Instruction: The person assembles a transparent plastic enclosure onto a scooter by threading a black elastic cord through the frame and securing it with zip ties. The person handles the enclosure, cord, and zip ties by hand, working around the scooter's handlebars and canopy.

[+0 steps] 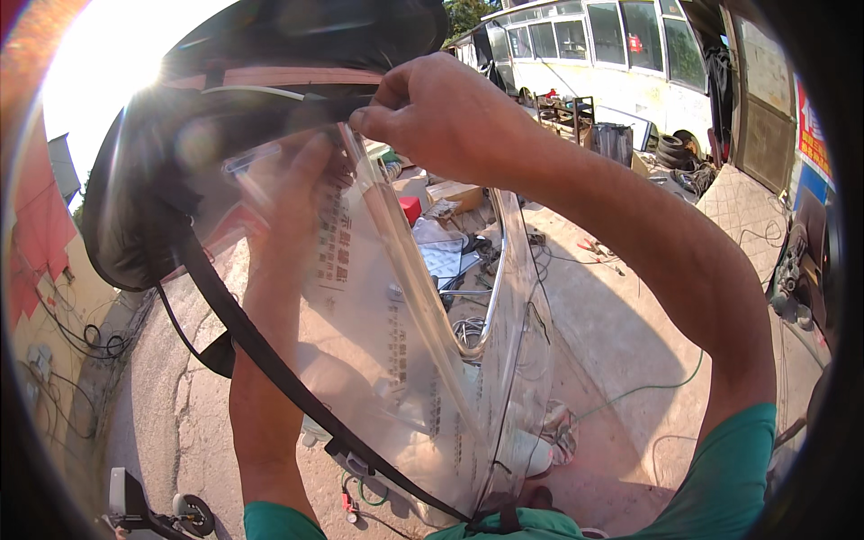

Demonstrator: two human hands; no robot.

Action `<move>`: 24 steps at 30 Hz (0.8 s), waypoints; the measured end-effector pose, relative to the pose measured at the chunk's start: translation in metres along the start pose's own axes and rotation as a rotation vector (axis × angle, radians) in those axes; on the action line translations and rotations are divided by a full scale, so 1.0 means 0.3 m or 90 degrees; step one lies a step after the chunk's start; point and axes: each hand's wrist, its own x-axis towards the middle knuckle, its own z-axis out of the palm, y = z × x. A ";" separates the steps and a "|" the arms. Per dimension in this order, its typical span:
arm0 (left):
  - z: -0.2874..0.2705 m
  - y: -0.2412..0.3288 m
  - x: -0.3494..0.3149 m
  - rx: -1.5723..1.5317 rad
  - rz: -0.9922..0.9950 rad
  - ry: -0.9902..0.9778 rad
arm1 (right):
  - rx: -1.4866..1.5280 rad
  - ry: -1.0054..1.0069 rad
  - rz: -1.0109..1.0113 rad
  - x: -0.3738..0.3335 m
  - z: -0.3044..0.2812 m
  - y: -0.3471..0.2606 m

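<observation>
A clear plastic sheet with rows of printed characters hangs in front of me, below a black fabric canopy. My right hand is raised at the canopy's lower edge, thumb and fingers pinched on the black fabric. Behind the clear sheet is my left hand, close to the upper end of a clear-covered strip; haze and glare blur its fingers. A bent silver metal tube curves down to the right of that strip. From the canopy's left side a black strap slants toward my waist.
Beyond the sheet are a red box, cardboard, and coiled wires on the ground. A green hose crosses the concrete at right. Stacked tyres and a metal rack stand near the windowed building. A small wheel shows at lower left.
</observation>
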 end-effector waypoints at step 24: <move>-0.043 -0.021 0.011 -0.018 0.027 -0.045 | 0.049 -0.001 -0.016 -0.038 0.033 -0.005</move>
